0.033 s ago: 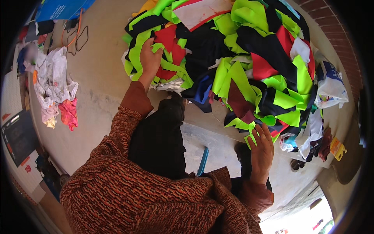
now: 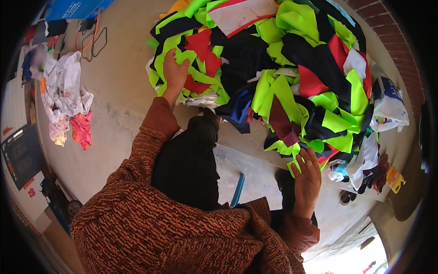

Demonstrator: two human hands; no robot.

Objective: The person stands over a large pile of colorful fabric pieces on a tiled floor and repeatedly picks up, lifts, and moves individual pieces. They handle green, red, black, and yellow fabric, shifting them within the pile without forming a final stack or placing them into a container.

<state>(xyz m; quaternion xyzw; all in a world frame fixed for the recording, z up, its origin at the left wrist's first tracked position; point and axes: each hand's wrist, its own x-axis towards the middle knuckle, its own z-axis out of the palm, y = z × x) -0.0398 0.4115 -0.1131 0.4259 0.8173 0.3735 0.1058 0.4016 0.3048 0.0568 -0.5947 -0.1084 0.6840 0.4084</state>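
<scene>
A large heap of fabric scraps in lime green, black, red, white and maroon lies on the floor before me. At its left side my left hand is closed on a lime-green fabric scrap, which shows between thumb and forefinger; the other fingertips are hidden. My right hand is open at the heap's near right edge, fingers stretched out and thumb apart. A small lime-green piece shows beside its fingers, and I cannot tell if they touch it.
A blue-handled or blue strip-like object lies between my legs. Whitish and pink clothes are at the left, near a cord and a blue box. Right of the heap are a plastic bag, a yellow container and a brick wall.
The whole view has shifted very slightly. Both hands keep their places at the heap.
</scene>
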